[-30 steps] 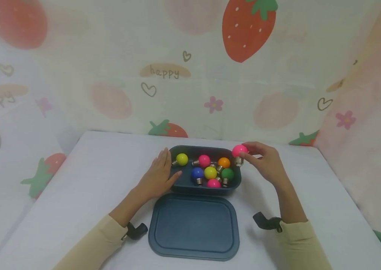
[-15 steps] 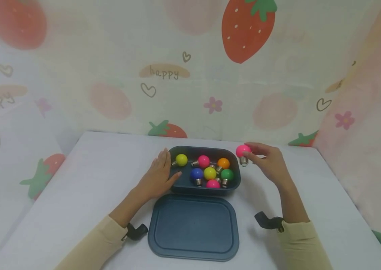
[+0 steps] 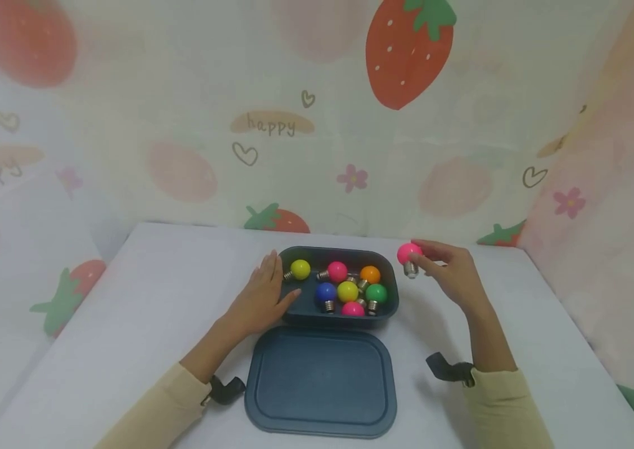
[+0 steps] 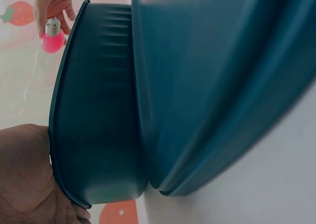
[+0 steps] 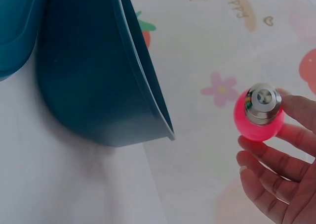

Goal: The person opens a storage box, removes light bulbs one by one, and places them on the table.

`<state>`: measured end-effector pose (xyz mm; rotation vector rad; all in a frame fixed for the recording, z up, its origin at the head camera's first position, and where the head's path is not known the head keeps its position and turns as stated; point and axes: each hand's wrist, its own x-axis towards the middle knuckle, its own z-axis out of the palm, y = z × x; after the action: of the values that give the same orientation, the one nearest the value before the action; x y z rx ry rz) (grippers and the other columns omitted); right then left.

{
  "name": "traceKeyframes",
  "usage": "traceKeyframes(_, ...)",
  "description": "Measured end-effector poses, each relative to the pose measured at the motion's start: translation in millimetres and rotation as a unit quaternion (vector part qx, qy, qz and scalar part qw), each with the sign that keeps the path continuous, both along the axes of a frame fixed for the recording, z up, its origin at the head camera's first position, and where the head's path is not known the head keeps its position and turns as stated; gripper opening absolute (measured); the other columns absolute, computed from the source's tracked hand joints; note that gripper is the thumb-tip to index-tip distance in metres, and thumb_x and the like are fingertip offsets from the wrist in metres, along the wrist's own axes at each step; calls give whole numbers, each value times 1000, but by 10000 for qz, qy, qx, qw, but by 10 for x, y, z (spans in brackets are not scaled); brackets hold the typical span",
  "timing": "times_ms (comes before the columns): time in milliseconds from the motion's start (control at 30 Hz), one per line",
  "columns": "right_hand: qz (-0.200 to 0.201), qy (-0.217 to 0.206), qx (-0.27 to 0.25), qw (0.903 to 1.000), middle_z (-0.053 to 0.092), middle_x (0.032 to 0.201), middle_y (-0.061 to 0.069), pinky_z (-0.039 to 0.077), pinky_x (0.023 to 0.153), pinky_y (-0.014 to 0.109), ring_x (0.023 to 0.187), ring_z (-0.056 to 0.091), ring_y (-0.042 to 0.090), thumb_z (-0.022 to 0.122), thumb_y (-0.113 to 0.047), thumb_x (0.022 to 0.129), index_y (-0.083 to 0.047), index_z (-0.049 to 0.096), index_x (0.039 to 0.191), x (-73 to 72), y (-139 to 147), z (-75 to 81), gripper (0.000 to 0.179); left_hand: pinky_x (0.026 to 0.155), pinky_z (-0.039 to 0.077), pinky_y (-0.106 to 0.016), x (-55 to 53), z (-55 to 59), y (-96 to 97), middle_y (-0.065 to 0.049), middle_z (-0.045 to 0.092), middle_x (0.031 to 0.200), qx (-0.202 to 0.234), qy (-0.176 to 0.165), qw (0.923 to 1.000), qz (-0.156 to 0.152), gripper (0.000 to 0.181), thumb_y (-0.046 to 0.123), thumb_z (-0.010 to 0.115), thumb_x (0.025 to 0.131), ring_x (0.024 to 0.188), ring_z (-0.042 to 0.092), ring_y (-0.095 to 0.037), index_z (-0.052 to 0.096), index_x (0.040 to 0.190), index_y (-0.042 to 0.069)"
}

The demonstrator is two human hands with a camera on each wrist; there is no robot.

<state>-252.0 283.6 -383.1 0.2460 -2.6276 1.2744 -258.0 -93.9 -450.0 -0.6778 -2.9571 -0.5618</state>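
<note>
My right hand (image 3: pixel 448 269) pinches a pink light bulb (image 3: pixel 409 253) by its globe, metal base pointing down, in the air just right of the dark blue box (image 3: pixel 339 251). The right wrist view shows the pink bulb (image 5: pixel 257 117) between thumb and fingers, its silver base (image 5: pixel 263 104) facing the camera. My left hand (image 3: pixel 260 296) rests with straight fingers against the box's left end, thumb over the rim. Inside the box lie several bulbs: a yellow bulb (image 3: pixel 300 269) at the left, then pink, blue, orange and green bulbs (image 3: pixel 376 293) grouped towards the right.
A flat blue lid (image 3: pixel 321 383) lies on the white table directly in front of the box. Strawberry-printed sheets (image 3: pixel 277 168) stand behind and at both sides of the table. Each wrist carries a black camera mount (image 3: pixel 450 369).
My right hand has carried the pink bulb a little to the right, from over the box's right rim to beside it. The left hand keeps its place on the box.
</note>
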Motion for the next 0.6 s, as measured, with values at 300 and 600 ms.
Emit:
traceKeyframes(300,-106,77,-109,9999,70,123,14,53,76,17,109,62,28,68,-40,97,-13,64,139,-19,70,-43,50,121,16,-53,18,0,12,-29,10,166,49,25,10000,0,86,47,51,104,154,11,-40,16,156,-12)
traceKeyframes(600,-193,-30,-211,9996,68,127,16,54,77,19,113,62,30,68,-42,97,-12,64,139,-55,151,-91,52,121,16,-53,21,9,2,-29,11,165,92,32,10000,-5,86,46,52,104,154,11,-41,17,156,-12)
